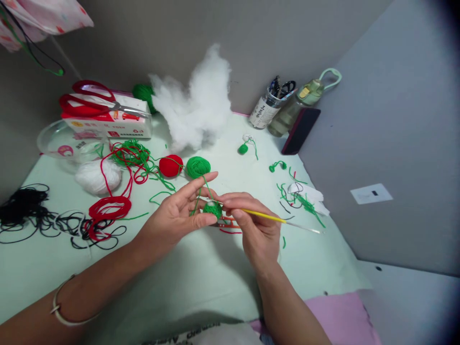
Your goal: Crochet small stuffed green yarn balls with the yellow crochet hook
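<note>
Between the thumb and fingers of my left hand is a small green crochet piece with white stuffing showing at its top. Green yarn runs over my raised left index finger towards a green yarn ball behind it. My right hand grips a yellow-handled crochet hook like a pen, its tip at the top of the piece. The hook's other metal end points out to the right. An orange object lies under the hands, partly hidden.
A red yarn ball, white yarn and tangled black yarn lie left. Behind stand white stuffing and a box bearing red scissors. At right are a bottle, a phone and green yarn scraps.
</note>
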`<state>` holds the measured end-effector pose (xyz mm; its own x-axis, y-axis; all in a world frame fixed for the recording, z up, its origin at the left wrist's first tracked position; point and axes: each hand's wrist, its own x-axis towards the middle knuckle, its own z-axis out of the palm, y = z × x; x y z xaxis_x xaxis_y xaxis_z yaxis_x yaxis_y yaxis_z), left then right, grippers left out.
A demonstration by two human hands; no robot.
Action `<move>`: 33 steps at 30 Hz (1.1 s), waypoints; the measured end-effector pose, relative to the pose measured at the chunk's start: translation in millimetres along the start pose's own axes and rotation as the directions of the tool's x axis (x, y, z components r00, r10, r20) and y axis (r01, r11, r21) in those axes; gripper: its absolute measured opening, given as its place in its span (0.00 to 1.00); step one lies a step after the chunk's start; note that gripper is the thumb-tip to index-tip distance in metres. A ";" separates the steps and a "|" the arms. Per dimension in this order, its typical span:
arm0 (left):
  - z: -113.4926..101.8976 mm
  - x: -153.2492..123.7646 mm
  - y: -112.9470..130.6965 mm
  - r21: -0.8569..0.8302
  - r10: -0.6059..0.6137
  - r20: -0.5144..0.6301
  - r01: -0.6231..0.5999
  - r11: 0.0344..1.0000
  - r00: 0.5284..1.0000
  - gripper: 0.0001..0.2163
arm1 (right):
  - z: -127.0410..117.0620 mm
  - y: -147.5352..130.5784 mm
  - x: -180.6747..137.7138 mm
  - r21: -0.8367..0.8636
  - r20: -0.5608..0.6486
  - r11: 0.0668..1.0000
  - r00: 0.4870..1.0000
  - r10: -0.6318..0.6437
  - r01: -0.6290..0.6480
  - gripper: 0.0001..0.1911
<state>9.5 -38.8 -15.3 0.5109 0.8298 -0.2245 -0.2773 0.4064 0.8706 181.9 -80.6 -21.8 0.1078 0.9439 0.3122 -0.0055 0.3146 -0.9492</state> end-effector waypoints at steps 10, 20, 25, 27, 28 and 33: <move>1.6 -1.2 -1.0 -0.014 -0.023 0.016 0.023 1.000 1.000 0.33 | -1.5 -0.8 3.5 0.280 0.008 0.943 0.983 0.184 -0.179 0.10; 0.4 -1.3 0.4 0.148 0.036 -0.066 -0.026 0.989 0.997 0.33 | -5.6 -4.8 -0.6 -0.158 0.081 0.978 0.988 -0.128 0.139 0.10; 6.9 -3.0 0.7 0.136 0.067 -0.141 -0.048 0.990 0.988 0.32 | -3.5 -0.3 -10.5 -0.469 0.229 0.767 0.899 -0.374 0.438 0.17; 12.1 -6.6 -1.3 0.074 0.061 -0.173 -0.048 0.996 0.983 0.32 | -1.8 1.8 -16.9 -0.605 0.239 0.641 0.876 -0.419 0.472 0.22; 14.9 -8.9 -2.9 0.049 0.057 -0.187 -0.049 0.998 0.981 0.31 | -1.3 2.9 -19.8 -0.642 0.245 0.598 0.868 -0.433 0.480 0.24; 23.7 -18.0 -8.5 -0.117 -0.023 -0.152 0.005 0.993 0.988 0.30 | -1.5 7.5 -24.0 -0.621 0.226 0.593 0.842 -0.490 0.513 0.31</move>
<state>21.9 -66.3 -8.3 0.3880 0.8685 -0.3084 -0.3681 0.4528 0.8121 180.8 -101.0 -36.5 -0.1317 0.6629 0.7370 0.6694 0.6079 -0.4271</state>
